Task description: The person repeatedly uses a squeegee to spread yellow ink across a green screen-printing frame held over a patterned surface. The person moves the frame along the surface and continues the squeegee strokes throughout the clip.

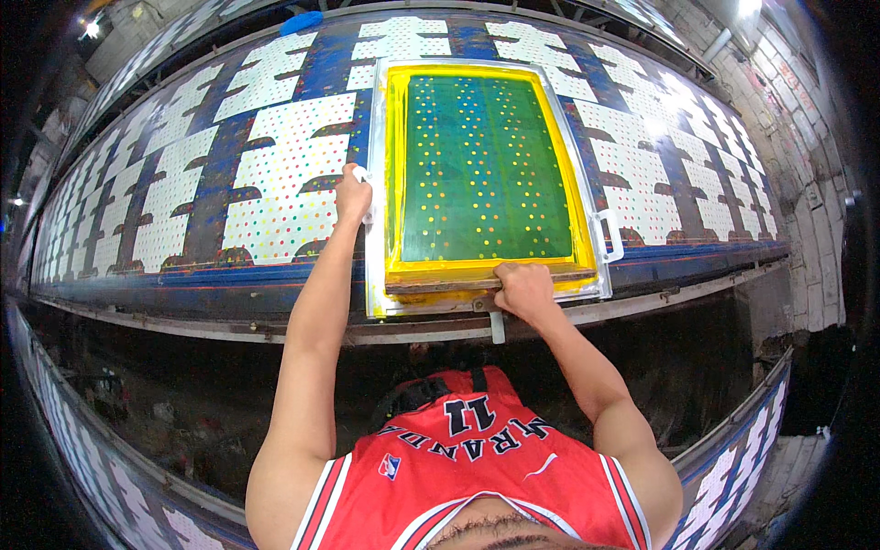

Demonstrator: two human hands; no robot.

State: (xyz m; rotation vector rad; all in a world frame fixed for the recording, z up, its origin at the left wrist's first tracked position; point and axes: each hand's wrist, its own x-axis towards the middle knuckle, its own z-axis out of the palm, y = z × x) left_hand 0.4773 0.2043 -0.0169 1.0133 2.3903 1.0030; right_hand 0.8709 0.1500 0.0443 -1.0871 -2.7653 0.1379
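A screen printing frame (pixel 374 275) with a metal rim lies on the long printing table. Its green mesh (pixel 486 165) is dotted with small see-through spots and bordered by yellow ink. My left hand (pixel 353 195) is closed round the white handle on the frame's left side. Along the near end of the mesh lies a wooden squeegee (pixel 440 284), and my right hand (pixel 524 291) grips its right part. A second white handle (pixel 610 234) on the frame's right side is free of any hand. White cut fabric pieces (pixel 284 197) with coloured dots lie beside the frame.
Rows of dotted white pieces (pixel 632 174) cover the table to both sides. A metal rail (pixel 678 293) runs along its near edge. A blue object (pixel 302 22) lies at the far edge. Another table with white pieces (pixel 733 467) stands behind me, and a block wall (pixel 816 229) rises at right.
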